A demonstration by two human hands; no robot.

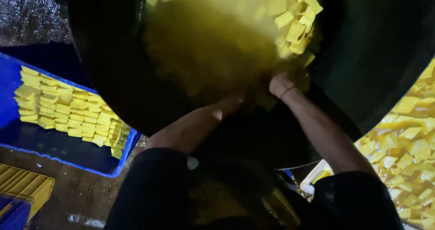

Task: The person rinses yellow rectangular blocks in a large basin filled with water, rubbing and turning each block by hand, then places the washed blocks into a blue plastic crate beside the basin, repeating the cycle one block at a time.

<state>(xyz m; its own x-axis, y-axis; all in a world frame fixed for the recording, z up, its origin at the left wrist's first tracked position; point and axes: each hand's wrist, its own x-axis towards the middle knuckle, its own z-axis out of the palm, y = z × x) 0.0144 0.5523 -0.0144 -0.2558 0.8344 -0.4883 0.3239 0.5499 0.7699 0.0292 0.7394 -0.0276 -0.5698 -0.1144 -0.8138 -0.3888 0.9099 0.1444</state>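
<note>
Both hands deep in black drum (113,53), left hand (231,104) and right hand (280,85) grips unclear, yellow blocks (294,26) crowding rim

Both hands' fingers (276,82) vanish into blurred yellow blocks (294,26).

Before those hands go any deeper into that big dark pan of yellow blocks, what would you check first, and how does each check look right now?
1. Left hand visible: not ok, blurred and in shadow at the yellow mass.
2. Right hand visible: ok, at the edge of the yellow blocks, a thin band on the wrist.
3. Grip of either hand: cannot tell, fingers hidden.
4. Large dark pan steady: cannot tell, nothing shows what supports it.
5. Blue crate at the left out of the arms' way: ok, stacked yellow blocks lie inside it.
6. Floor dry: not ok, it looks wet.
</note>
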